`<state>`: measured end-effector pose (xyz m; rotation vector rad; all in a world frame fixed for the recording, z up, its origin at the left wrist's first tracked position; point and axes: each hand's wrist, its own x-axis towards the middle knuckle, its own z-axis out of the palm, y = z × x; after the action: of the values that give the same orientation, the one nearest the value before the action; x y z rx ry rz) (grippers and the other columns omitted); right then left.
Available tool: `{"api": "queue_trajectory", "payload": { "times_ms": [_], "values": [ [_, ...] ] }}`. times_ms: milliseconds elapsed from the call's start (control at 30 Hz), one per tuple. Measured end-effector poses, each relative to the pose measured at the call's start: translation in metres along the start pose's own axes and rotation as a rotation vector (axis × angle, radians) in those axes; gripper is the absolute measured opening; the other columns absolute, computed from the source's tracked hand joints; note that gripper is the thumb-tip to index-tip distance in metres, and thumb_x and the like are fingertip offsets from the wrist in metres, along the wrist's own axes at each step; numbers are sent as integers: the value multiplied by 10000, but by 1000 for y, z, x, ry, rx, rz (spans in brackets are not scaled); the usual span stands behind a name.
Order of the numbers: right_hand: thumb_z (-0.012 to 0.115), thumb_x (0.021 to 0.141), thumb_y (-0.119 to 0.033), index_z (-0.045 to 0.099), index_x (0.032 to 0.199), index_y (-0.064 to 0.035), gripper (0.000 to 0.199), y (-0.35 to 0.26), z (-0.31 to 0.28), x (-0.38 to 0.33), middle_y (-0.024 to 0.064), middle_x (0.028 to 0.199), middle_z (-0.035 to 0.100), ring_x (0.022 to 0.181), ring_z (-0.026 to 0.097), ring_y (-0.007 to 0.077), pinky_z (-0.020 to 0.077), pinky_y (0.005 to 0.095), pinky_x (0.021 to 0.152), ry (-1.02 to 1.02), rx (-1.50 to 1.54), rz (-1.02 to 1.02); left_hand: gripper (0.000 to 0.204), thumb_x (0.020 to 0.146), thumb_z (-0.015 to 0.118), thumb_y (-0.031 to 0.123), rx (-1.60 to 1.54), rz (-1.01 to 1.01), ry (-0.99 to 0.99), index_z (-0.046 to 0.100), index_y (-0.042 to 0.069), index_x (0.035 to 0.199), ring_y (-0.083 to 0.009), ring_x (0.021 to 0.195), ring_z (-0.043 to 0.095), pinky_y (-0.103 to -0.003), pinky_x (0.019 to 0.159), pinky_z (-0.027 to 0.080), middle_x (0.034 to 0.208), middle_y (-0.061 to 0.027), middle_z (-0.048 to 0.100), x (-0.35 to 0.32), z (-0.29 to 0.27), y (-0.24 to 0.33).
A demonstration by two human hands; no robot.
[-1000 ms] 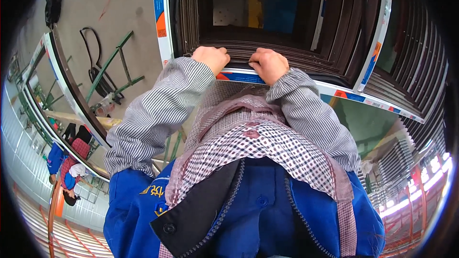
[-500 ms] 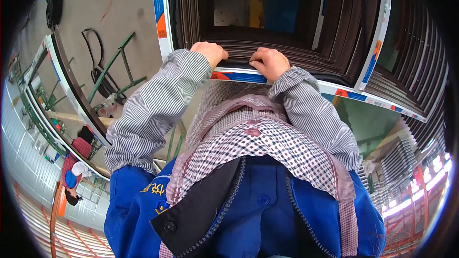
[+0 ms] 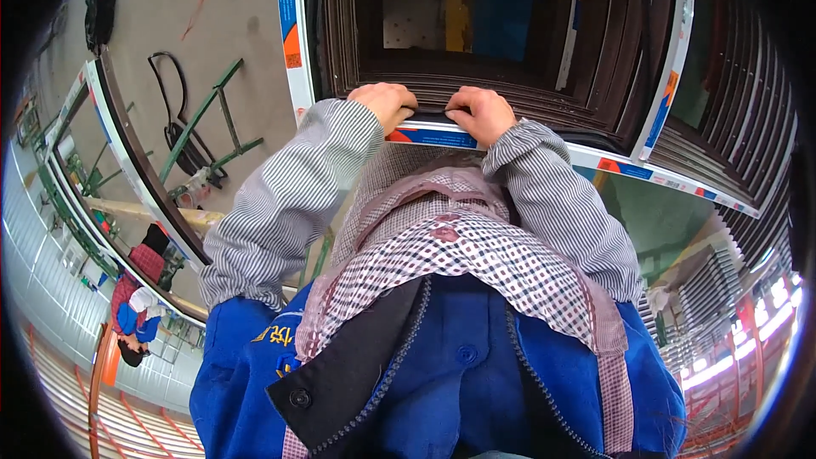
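Observation:
A frame, white on its outer face with orange and blue printed film (image 3: 435, 138), lies in front of me on a stack of dark brown frames (image 3: 527, 93). A black rubber seal strip (image 3: 432, 116) runs along the inner edge of its near side. My left hand (image 3: 387, 106) is closed over that edge, fingertips down on the strip. A short way to its right, my right hand (image 3: 483, 116) pinches the same strip between thumb and fingers. More of the loose black strip shows along the frame's left side and near its right corner.
More dark frames (image 3: 748, 110) are stacked at the right. Green metal stands (image 3: 200, 123) and a black looped strip (image 3: 170, 93) are on the floor at the left. Beyond another white-edged frame (image 3: 127, 153) a person in a red checked garment (image 3: 146, 263) is at the far left.
My left hand has slid right along the near edge, closer to my right hand, so less strip shows between them. The right hand has barely moved.

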<state>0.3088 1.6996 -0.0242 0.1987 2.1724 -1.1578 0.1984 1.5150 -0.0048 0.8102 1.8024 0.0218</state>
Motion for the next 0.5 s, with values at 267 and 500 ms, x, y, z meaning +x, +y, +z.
{"api": "queue_trajectory", "payload": {
  "times_ms": [267,500],
  "values": [
    [642,866,-158,716,976,-46,173,-2,0,-3,100,946,671,847,660,270,523,364,804,18,53,61,305,976,522,270,3,3,-8,655,124,1209,-226,1078,636,-383,1003,474,1188,-73,659,5,1,0],
    [741,747,-245,615,1100,-4,446,-9,13,-22,130,1079,564,1046,552,316,461,396,883,72,-121,-191,388,861,643,336,-48,163,228,621,41,1112,-262,1051,591,-377,922,475,1092,-97,619,-18,19,2]
  ]
}}
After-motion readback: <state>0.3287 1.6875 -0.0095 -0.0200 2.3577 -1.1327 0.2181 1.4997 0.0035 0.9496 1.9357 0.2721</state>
